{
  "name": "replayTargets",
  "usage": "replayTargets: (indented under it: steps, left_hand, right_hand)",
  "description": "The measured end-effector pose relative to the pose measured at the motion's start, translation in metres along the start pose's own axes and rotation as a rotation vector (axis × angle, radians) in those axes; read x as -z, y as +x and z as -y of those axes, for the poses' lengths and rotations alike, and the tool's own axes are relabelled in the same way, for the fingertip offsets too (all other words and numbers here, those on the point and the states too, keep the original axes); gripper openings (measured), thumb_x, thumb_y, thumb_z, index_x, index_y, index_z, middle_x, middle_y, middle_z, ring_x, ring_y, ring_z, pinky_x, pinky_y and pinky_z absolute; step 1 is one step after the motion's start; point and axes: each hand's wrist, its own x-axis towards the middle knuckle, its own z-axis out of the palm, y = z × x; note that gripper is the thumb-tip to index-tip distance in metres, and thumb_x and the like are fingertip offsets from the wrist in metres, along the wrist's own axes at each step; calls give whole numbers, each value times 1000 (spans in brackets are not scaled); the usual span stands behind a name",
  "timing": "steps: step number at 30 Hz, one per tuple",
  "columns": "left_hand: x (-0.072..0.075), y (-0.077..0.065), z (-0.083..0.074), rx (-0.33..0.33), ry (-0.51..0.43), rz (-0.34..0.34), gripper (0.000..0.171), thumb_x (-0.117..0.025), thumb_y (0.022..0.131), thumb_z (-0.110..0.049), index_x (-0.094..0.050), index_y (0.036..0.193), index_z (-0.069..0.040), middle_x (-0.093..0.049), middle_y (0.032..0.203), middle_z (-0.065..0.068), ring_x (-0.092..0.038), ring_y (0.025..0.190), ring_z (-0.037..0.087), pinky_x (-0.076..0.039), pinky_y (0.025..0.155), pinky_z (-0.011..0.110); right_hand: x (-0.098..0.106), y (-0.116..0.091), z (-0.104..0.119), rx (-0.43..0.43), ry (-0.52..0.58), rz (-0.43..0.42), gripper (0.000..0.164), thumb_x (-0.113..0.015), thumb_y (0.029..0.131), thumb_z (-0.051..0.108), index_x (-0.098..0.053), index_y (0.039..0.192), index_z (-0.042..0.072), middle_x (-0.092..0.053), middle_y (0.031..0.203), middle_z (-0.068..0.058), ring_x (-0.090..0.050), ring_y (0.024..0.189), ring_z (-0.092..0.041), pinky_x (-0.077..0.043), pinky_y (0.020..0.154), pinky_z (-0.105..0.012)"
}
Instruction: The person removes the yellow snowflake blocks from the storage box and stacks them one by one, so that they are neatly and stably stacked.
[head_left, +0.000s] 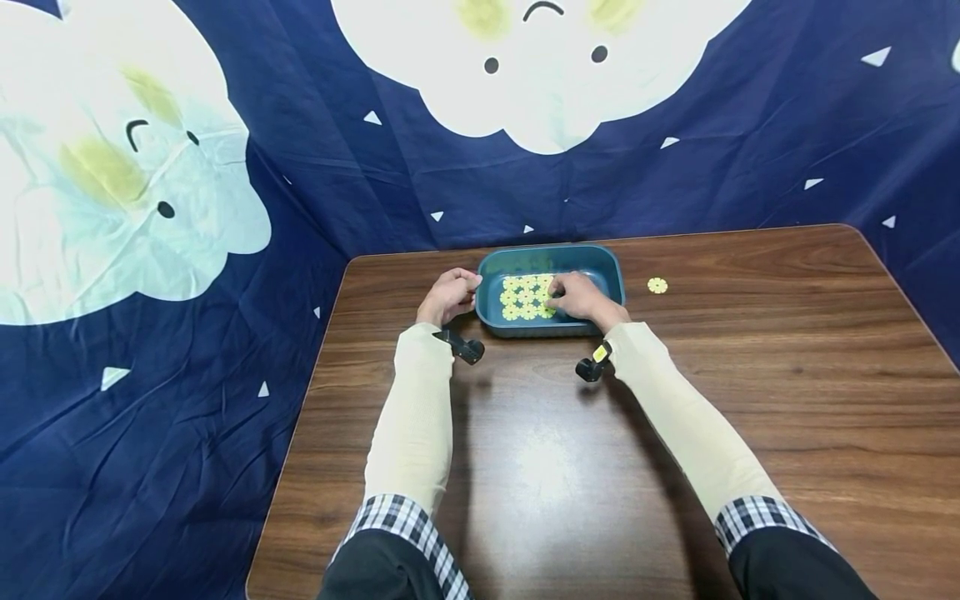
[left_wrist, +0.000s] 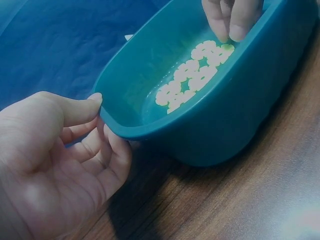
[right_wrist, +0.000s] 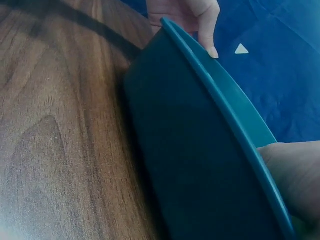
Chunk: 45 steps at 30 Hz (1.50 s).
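A teal rectangular plastic basin (head_left: 547, 331) with rounded corners sits toward the table's far edge. My left hand (head_left: 451, 296) pinches its left rim, thumb on top and fingers curled below, as the left wrist view shows (left_wrist: 65, 145). Inside, on the basin floor, lie several flat yellow flower-shaped pieces (head_left: 527, 297) in tight rows. My right hand (head_left: 581, 297) reaches into the basin over its near wall. Its thumb and fingertips come together on a flower-shaped piece (left_wrist: 228, 47) at the end of the rows. The right wrist view hides those fingertips behind the basin wall (right_wrist: 200, 150).
One more yellow flower-shaped piece (head_left: 657, 285) lies on the wooden table (head_left: 750, 350), right of the basin. A dark blue cloth (head_left: 315, 150) with white clouds and triangles hangs behind and left of the table. Small black cameras (head_left: 471, 351) are strapped to both wrists.
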Motion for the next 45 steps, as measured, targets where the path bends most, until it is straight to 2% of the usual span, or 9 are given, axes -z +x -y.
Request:
replayTargets:
  steps: [5,8,13,20,24,32,38,45]
  left_hand:
    - [0,0,0,8,0,-5,9,-56,97,-17,-49,95,-13,-50,81,1,-48,66,12,-45,64,24]
    - [-1,0,0,5,-4,0,9,-56,98,-17,-49,94,-13,-50,78,0,-48,68,13,-44,66,25]
    - [-1,-1,0,-12,-2,13,9,-55,98,-17,-49,94,-12,-51,77,1,-48,71,15,-44,69,28]
    - [0,1,1,-21,-8,8,9,-55,98,-17,-49,94,-12,-50,79,2,-48,68,13,-43,67,26]
    - [0,1,2,-15,-13,3,9,-55,98,-17,-49,93,-12,-50,77,2,-48,72,16,-43,69,28]
    - [-1,-2,1,-12,-25,1,9,-55,98,-16,-48,93,-12,-50,75,1,-47,76,18,-43,71,29]
    - [-1,-3,1,-13,-28,4,9,-55,98,-16,-48,94,-12,-49,76,2,-46,75,18,-42,72,29]
    - [-1,-2,1,-5,-28,1,9,-55,98,-17,-48,93,-12,-50,77,2,-47,72,16,-43,69,28]
  right_hand:
    - [-2,2,2,-3,-104,-5,28,-70,87,22,-63,105,2,-63,111,-14,-49,114,-32,-35,106,-43]
    - [-3,1,4,-35,-144,5,31,-73,84,24,-62,104,4,-59,112,-14,-47,111,-31,-37,102,-43]
    - [-3,-1,7,-73,-172,22,32,-74,83,24,-59,104,5,-50,112,-13,-43,108,-31,-37,99,-44]
    - [-4,-1,7,-74,-189,8,28,-75,82,24,-59,99,7,-48,107,-11,-43,106,-29,-36,99,-42]
    - [-4,0,6,-72,-187,-6,29,-76,80,23,-57,93,6,-47,101,-11,-42,102,-28,-35,98,-41]
    - [-3,-1,5,-41,-157,-30,21,-74,82,20,-58,87,7,-52,93,-9,-47,95,-26,-40,92,-41]
    - [-2,1,4,6,-60,-44,12,-67,87,16,-64,80,6,-59,85,-7,-51,86,-24,-44,88,-40]
    - [-2,-3,4,4,31,-107,14,-68,88,19,-66,86,5,-62,95,-12,-53,91,-27,-44,89,-42]
